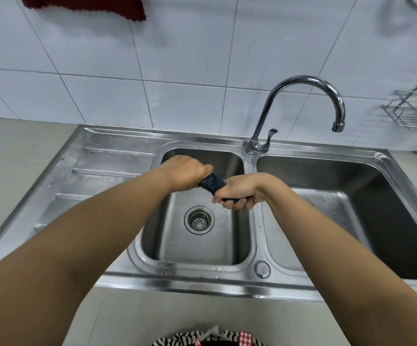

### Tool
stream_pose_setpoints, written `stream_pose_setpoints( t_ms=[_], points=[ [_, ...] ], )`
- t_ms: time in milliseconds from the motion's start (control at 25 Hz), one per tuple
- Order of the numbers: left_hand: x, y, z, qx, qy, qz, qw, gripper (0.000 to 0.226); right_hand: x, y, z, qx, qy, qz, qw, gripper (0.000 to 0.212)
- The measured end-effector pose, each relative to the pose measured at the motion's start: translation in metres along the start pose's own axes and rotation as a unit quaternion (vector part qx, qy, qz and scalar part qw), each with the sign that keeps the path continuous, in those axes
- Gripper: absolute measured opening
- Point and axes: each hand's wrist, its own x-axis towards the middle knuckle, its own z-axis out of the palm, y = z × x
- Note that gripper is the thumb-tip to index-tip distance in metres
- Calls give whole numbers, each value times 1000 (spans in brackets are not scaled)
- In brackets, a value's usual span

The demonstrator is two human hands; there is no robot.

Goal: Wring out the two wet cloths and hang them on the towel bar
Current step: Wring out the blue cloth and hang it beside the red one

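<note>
My left hand (186,172) and right hand (237,193) both clench a dark blue cloth (212,183), twisted into a tight roll between them above the left sink basin (237,248).

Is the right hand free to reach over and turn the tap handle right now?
Probably not: the right hand and left hand both grip the twisted dark cloth. The path to the tap handle looks clear.

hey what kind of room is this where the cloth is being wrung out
Most likely a home kitchen. There is a stainless double-bowl sink with a ribbed drainboard, a gooseneck faucet, a white tiled wall, and a wire rack on it. Both hands twist a dark cloth over the left bowl.
</note>
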Motion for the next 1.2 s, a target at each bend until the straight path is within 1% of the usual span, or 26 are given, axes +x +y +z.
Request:
stream_pose_setpoints(
  t_ms=[40, 80, 160, 240, 320, 360, 400, 440, 480, 520, 560, 600, 680, 720, 760, 800, 840, 880, 920, 960, 1000, 1040, 1080, 1120, 1160, 1200],
  points=[
    [2, 3, -2, 12, -22, -13, 1000, 19, 3, -2, 1, -80, 60, 11, 995, 21],
    [4, 6, -4, 15, -42, -31, 999, 21, 6, -3, 2, -157, 119, 14, 980, 20],
    [8, 15, -4, -5, -84, -65, 994, 20, 13, -2, 7, -275, 217, 9, 937, 20],
    [10, 25, -1, -49, -122, -97, 987, 18, 20, 5, 14, -372, 294, 6, 881, 25],
    [8, 33, 7, -95, -146, -123, 977, 16, 26, 16, 20, -447, 355, -28, 821, 32],
    [8, 36, 12, -123, -154, -134, 971, 15, 28, 20, 21, -469, 379, -54, 796, 32],
    [7, 39, 17, -164, -162, -142, 963, 14, 28, 24, 22, -483, 399, -77, 776, 31],
    [5, 42, 21, -229, -170, -156, 946, 11, 30, 28, 22, -493, 414, -101, 758, 29],
    [2, 46, 24, -316, -178, -173, 916, 7, 29, 31, 22, -500, 426, -122, 744, 28],
    [-2, 50, 25, -413, -184, -194, 870, 8, 30, 34, 22, -504, 432, -137, 735, 27],
    [-5, 53, 27, -506, -187, -216, 814, 14, 31, 38, 23, -499, 439, -155, 731, 25],
    [-10, 58, 27, -588, -192, -233, 751, 18, 34, 42, 25, -494, 450, -169, 725, 24],
    [-18, 69, 29, -718, -189, -246, 624, 21, 38, 47, 27, -496, 484, -175, 700, 27],
    [-19, 72, 33, -762, -180, -248, 570, 21, 41, 47, 27, -493, 496, -181, 692, 33],
    [-19, 77, 34, -785, -172, -251, 540, 18, 42, 48, 26, -492, 507, -190, 681, 37],
    [-17, 78, 38, -783, -161, -261, 542, 14, 44, 47, 26, -487, 509, -198, 681, 36],
    [-14, 77, 42, -745, -143, -275, 590, 11, 44, 46, 26, -476, 509, -193, 691, 31],
    [-10, 73, 47, -662, -117, -282, 684, 13, 44, 43, 27, -456, 500, -167, 717, 25],
    [-9, 68, 49, -542, -96, -270, 790, 22, 44, 38, 29, -426, 473, -128, 761, 24],
    [-8, 62, 50, -401, -78, -247, 879, 31, 42, 33, 32, -379, 438, -88, 810, 27],
    [-9, 55, 49, -285, -59, -230, 928, 38, 41, 27, 35, -307, 385, -52, 869, 30],
    [-11, 48, 46, -202, -40, -220, 954, 41, 40, 24, 37, -204, 308, -36, 929, 31],
    [-12, 41, 45, -137, -20, -204, 969, 42, 38, 21, 37, -79, 217, -42, 972, 31],
    [-13, 33, 43, -82, 3, -181, 980, 41, 34, 18, 36, 52, 129, -52, 989, 31],
    [-15, 27, 40, -46, 30, -156, 986, 38, 29, 17, 34, 163, 55, -58, 983, 31],
    [-16, 19, 40, -27, 61, -132, 989, 35, 24, 18, 31, 245, 6, -71, 967, 32]
  ],
)
